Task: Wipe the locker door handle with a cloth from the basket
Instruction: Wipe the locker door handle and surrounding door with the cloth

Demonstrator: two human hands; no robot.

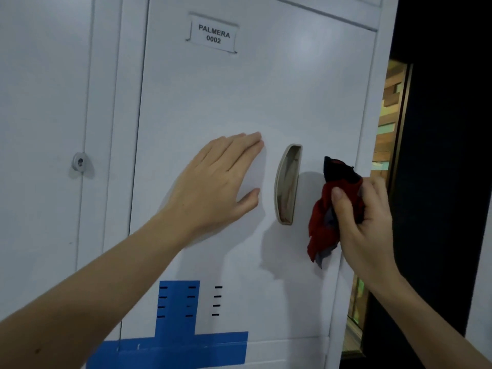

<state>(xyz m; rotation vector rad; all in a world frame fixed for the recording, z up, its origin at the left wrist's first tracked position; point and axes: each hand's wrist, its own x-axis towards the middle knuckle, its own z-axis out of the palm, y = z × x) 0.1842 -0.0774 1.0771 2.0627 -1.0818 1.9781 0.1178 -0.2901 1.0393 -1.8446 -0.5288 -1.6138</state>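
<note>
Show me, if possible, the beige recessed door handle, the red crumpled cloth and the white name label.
Beige recessed door handle [287, 184]: head view, middle of its hollow.
Red crumpled cloth [322, 224]: head view, red fold in its lower half.
White name label [213, 34]: head view, centre of the printed text.

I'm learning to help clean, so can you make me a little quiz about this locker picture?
1. True or false: the red cloth, gripped by the right hand, is apart from the door handle.
2. Which lies flat on the locker door? A left hand, B right hand.
3. Fill in: the name label reads PALMERA ____.
Key: 1 true; 2 A; 3 0002.
</note>
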